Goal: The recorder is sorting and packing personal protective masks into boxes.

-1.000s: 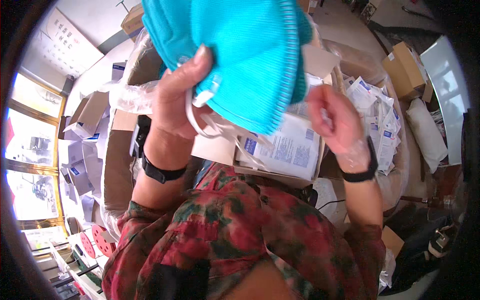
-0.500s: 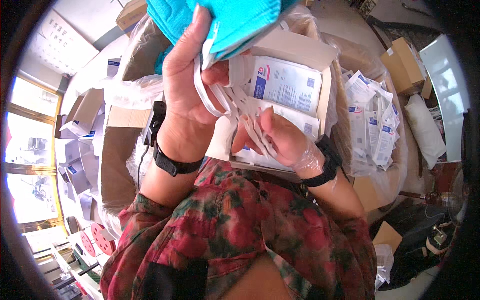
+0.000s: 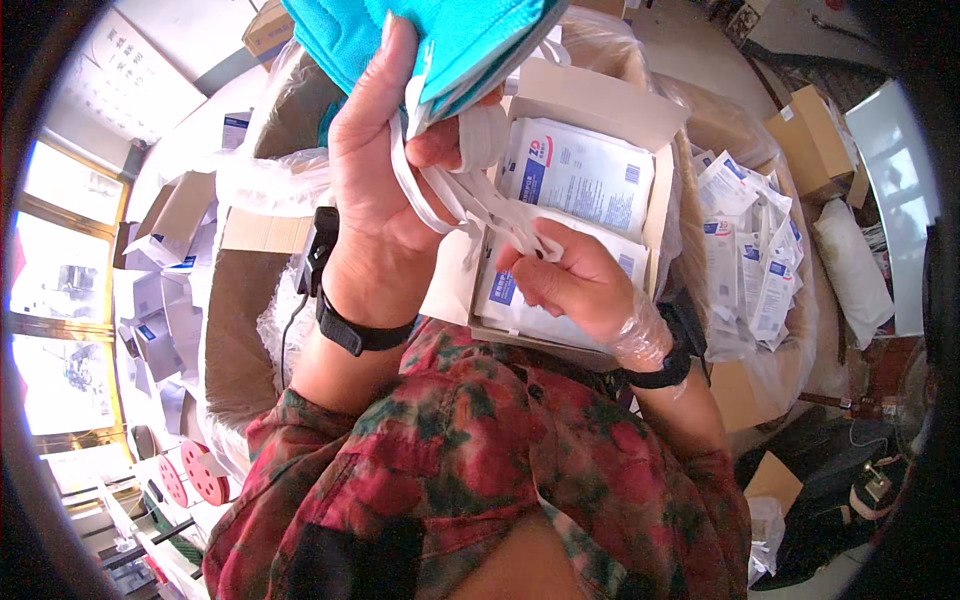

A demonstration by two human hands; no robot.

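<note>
A stack of bright blue face masks [image 3: 450, 50] is held up at the top of the view by my left hand [image 3: 372, 180]. Its thumb presses on the near side, with the other fingers curled behind. White ear loops [image 3: 492, 208] hang from the masks and run across to my right hand [image 3: 585, 285], which pinches their ends between thumb and fingertips. Under the right hand stands an open white carton [image 3: 605, 88], holding flat white-and-blue packets [image 3: 575, 170]. The right hand hides part of the nearest packet.
To the right, a plastic-lined box [image 3: 790, 375] holds many loose packets [image 3: 750, 240]. A large lined carton [image 3: 235, 320] stands at left, with small folded cartons [image 3: 165, 300] beyond it. A brown box [image 3: 812, 140] and a white bag [image 3: 850, 260] are at far right.
My right hand has drawn the ear loops slightly right, its fingers now closed more tightly on their ends. The left hand holds the masks in nearly the same place.
</note>
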